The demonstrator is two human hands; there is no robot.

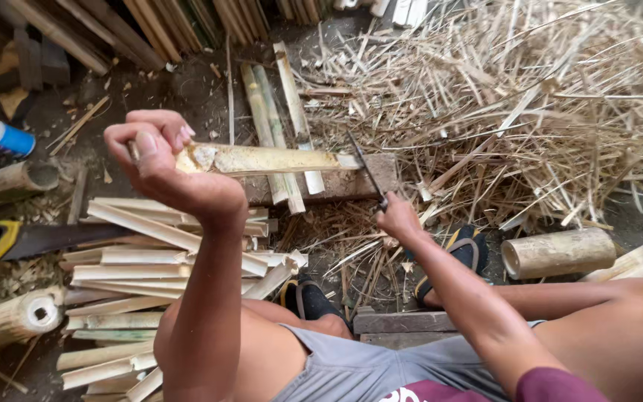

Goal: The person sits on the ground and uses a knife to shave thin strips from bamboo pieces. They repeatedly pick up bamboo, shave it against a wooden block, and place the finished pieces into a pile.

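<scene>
Bamboo strip (262,158) is held level in the air, above the ground and in front of the knees; the left hand (159,160) is clenched around its near end, with the thumb pressed on top, and the far end points away to the right. At that far end the blade of a dark knife (366,170) meets the strip; the right hand (397,217) is closed around the handle of the knife, lower and nearer to the body than the strip. So the strip lies between the two hands, gripped by one and touched by the tool of the other.

To do this splitting cut well, I judge that the blade should stay in the middle of the end of the strip and follow the grain; the left hand should keep the strip steady and not let it turn; the fingers should stay well back from the blade, as they are now. A gentle, controlled push seems safer than force, because the blade could slip toward the legs.

Below the left hand, a pile of split bamboo pieces (150,264) lies on the ground; a heap of thin shavings (530,112) lies to the right; a short bamboo tube (558,253) is beside the right foot.
</scene>
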